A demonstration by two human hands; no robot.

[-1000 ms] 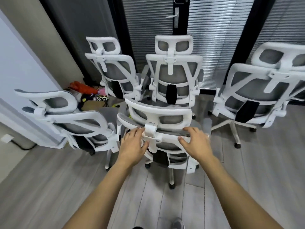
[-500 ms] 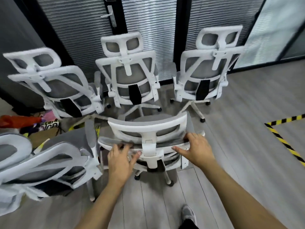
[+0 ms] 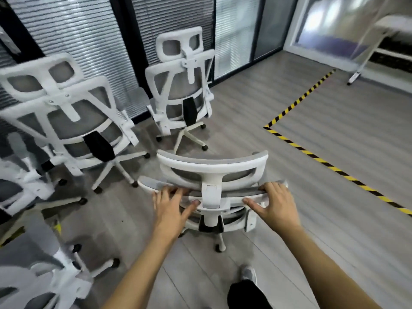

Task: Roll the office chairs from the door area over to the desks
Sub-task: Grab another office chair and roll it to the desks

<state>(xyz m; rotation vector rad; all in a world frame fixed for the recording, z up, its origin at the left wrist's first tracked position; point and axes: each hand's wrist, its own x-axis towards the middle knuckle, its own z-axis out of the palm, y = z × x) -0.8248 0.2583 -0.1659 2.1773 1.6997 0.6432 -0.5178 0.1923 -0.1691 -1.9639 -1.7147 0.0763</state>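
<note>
Early: your left hand (image 3: 171,205) and right hand (image 3: 277,204) both clutch the centre chair (image 3: 211,165) by its backrest; parked chairs (image 3: 66,121) crowd frame left, desk (image 3: 394,24) upper right.

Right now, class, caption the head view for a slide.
Left hand and right hand grip the white chair near striped tape.

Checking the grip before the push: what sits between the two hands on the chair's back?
Head view: the white headrest bracket sits between the left hand and right hand, both gripping the chair.
</note>
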